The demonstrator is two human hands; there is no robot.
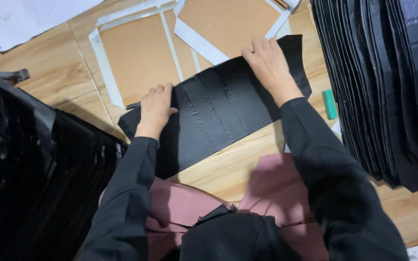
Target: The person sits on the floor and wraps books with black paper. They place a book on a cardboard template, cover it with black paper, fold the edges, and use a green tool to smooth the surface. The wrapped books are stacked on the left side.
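**A:** While both hands lie on it, the black fabric panel point(218, 111) sits flat in the middle of the wooden table point(49, 67), tilted so its right end runs farther away than its left.

**B:** And look at the left hand point(155, 107): it presses palm-down on the panel's left end, fingers close together and curled over the far edge.

**A:** The right hand point(268, 65) does the same at the far right corner, flat on the cloth, fingers together and pointing away. Neither hand pinches anything; they simply press down.

**B:** There are stitched ridges running across the middle of the panel, between the two hands.

**A:** Just beyond it, brown cardboard templates point(143, 53) edged with white strips lie on the table, and the panel's far edge overlaps them.

**B:** On the right, a tall stack of black fabric pieces point(388, 87) stands well clear of the hands, with a small green block point(329, 103) between that stack and the panel.

**A:** On the left, another dark heap of black material point(30, 174) fills the near corner, close to the left sleeve.

**B:** White paper point(20, 17) lies at the far left corner. Nearest the camera, black sleeves and a pink garment point(272, 183) at the table's near edge.
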